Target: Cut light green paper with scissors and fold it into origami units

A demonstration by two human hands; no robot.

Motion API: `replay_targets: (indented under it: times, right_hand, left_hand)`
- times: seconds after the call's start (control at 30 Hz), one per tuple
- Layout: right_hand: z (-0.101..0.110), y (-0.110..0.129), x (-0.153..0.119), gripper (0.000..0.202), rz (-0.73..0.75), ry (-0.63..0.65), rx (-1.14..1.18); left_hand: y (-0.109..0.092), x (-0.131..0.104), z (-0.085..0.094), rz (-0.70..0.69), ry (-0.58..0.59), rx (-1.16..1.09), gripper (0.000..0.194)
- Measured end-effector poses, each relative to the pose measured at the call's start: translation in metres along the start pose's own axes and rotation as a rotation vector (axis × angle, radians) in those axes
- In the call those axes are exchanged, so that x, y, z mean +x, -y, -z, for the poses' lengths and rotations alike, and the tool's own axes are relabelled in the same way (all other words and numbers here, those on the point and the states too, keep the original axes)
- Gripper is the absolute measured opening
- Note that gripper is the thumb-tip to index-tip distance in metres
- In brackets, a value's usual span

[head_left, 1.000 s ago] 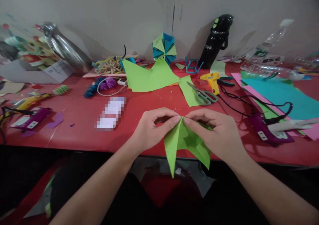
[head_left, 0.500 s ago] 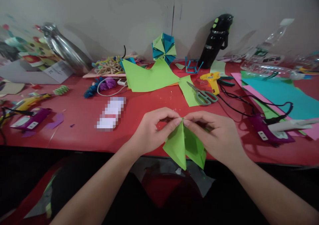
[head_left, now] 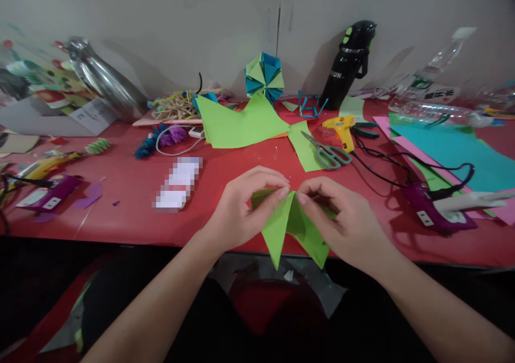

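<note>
Swung leftward since the earlier frame: the front point of the folded green paper (head_left: pixel 277 234), which now hangs on the left hand's side, plus a slim gap shows between the two sets of fingertips. Going left to right, we have a purple power block (head_left: pixel 50 192) on the red surface (head_left: pixel 221 167), then a pixelated rectangle (head_left: pixel 177 186), looks like a phone. Next, our left hand (head_left: pixel 243 207), thumb in front and fingers behind, pinching the paper near its top ridge; some paper also shows left of that thumb. Paper itself is between our hands, at the surface's near edge, points hanging down. Key relation: its long crease runs downward from the fingertips, tilted a bit left, so the front point lies below and nearer the left hand, the other low corner below the right. Our right hand (head_left: pixel 348 218) has thumb and forefinger closed on the paper's right side by the ridge; how tightly, we can't tell, contact is partly hidden. Past it, apart from the paper: scissors (head_left: pixel 322 151) partly on a flat green sheet (head_left: pixel 301 148), yellow glue gun (head_left: pixel 344 132), second purple block (head_left: pixel 438 213).
</note>
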State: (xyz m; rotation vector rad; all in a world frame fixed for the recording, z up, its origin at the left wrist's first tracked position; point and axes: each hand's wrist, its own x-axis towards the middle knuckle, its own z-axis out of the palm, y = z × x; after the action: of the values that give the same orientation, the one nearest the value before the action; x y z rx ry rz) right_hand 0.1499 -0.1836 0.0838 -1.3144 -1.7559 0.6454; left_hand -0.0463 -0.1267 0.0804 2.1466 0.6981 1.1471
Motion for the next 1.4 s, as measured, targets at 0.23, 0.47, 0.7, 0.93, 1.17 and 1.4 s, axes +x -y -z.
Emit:
replay_targets:
  times: [0.23,0.47,0.7,0.93,1.17,1.4]
  right_hand:
    - [-0.004,-0.002,0.000,0.005,0.116,-0.014,-0.094]
    - [-0.007,-0.009,-0.001,0.005,0.225,-0.042,-0.215]
    - [-0.006,-0.009,0.000,0.005,0.270,-0.061,-0.255]
    - [-0.007,-0.009,-0.003,0.005,0.263,-0.069,-0.273]
    - [-0.006,-0.011,-0.004,0.017,0.432,-0.153,-0.309]
    - [-0.006,-0.012,-0.003,0.027,0.563,-0.174,-0.304]
  left_hand:
    - [-0.004,-0.001,0.001,-0.079,0.008,0.089,0.012]
    - [0.000,0.000,0.000,-0.001,0.036,-0.069,0.012]
    - [0.002,0.001,-0.002,0.081,0.042,-0.203,0.011]
    - [0.002,0.000,-0.002,0.062,0.041,-0.156,0.011]
    - [0.001,-0.002,0.000,-0.081,-0.016,-0.040,0.020]
    - [0.003,-0.006,-0.001,-0.118,-0.024,-0.108,0.030]
